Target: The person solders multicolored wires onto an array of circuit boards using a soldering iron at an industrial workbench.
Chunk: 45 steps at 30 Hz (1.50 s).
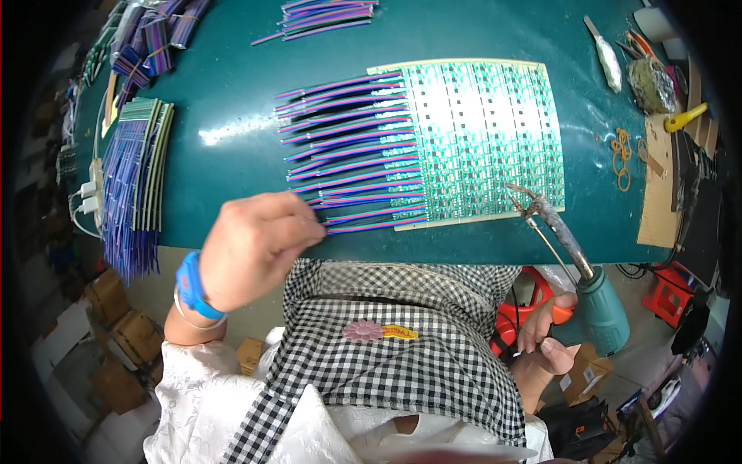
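Observation:
A panel of green circuit boards (495, 139) lies on the teal table mat, with a row of flat multicoloured ribbon wires (348, 162) sticking out from its left edge. My left hand (259, 243) is closed in a pinch at the free end of the nearest ribbon wire (371, 224); its fingertips partly hide that end. In my right hand (545, 340), below the table's front edge, is a soldering gun (603, 313) with a teal body and an orange trigger. Its metal tip and thin feed tube point up and left over the panel's lower right part.
Finished boards with wires (139, 178) are stacked at the left. Loose ribbon wires (328, 19) lie at the back, and bundled ones (154, 42) at the far left. On the right are rubber bands (621, 155), a wrapped tool (607, 62) and a cardboard piece (657, 185).

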Each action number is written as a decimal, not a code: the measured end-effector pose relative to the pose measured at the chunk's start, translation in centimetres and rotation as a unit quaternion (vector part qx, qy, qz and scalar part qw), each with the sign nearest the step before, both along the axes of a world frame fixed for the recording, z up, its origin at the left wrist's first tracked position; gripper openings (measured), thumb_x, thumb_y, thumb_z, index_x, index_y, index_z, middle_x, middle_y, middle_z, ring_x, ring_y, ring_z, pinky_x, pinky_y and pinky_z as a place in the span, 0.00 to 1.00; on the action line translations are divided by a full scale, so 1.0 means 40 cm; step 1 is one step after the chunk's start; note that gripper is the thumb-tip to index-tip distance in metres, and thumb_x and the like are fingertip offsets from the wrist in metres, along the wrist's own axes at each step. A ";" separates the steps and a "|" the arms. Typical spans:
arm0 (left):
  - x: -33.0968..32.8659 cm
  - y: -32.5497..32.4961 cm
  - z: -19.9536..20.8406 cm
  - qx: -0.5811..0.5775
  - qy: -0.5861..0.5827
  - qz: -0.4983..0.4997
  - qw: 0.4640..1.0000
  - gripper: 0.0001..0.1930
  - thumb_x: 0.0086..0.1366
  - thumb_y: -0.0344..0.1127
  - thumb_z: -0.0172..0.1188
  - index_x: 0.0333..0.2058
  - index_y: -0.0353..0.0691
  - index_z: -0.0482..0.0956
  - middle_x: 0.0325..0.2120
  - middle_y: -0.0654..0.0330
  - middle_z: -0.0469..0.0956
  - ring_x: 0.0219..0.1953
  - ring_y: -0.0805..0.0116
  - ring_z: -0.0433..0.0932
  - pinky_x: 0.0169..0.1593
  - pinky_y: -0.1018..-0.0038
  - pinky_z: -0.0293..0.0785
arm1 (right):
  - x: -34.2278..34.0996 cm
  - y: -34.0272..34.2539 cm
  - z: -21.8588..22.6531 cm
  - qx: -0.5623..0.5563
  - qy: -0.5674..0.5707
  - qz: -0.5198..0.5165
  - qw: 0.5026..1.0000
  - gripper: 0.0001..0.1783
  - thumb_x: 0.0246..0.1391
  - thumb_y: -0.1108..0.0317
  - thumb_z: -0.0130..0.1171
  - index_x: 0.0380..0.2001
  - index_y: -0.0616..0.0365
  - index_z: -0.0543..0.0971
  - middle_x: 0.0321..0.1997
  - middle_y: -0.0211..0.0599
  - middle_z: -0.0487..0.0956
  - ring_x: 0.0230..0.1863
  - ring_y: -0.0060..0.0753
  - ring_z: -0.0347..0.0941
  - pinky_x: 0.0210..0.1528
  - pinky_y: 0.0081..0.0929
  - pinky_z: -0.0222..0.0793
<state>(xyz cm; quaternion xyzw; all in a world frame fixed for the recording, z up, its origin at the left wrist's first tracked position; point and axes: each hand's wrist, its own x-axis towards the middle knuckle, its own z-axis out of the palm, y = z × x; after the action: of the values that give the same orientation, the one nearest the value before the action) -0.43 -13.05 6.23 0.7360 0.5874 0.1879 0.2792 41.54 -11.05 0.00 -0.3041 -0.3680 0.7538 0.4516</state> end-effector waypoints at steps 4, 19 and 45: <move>-0.078 0.069 0.022 0.015 0.042 0.012 0.999 0.08 0.48 0.19 0.67 0.29 0.36 0.83 0.28 0.57 0.81 0.32 0.57 0.82 0.35 0.66 0.78 | -0.029 0.052 -0.013 0.008 0.030 0.011 0.999 0.36 0.47 0.76 0.60 0.60 0.72 0.60 0.26 0.41 0.70 0.17 0.30 0.67 0.19 0.30 0.72; -0.079 0.438 -0.217 0.256 0.088 0.131 0.954 0.07 0.53 0.34 0.68 0.28 0.40 0.80 0.31 0.56 0.76 0.40 0.53 0.75 0.45 0.60 0.74 | -0.004 0.096 -0.051 -0.062 0.048 0.022 0.997 0.34 0.53 0.77 0.63 0.64 0.65 0.65 0.28 0.39 0.70 0.24 0.33 0.69 0.27 0.30 0.73; 0.052 0.409 -0.141 0.228 -0.057 0.028 0.972 0.13 0.51 0.20 0.65 0.36 0.38 0.86 0.31 0.57 0.79 0.34 0.57 0.81 0.37 0.65 0.79 | -0.172 0.287 0.095 0.117 -0.174 0.035 0.977 0.36 0.43 0.89 0.56 0.61 0.73 0.67 0.55 0.52 0.77 0.27 0.26 0.74 0.27 0.23 0.74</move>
<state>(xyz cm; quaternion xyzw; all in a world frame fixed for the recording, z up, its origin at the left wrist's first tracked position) 1.64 3.30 0.59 0.7515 0.5327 0.3662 0.1314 34.66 0.43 3.80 -0.3629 -0.5367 0.6564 0.3864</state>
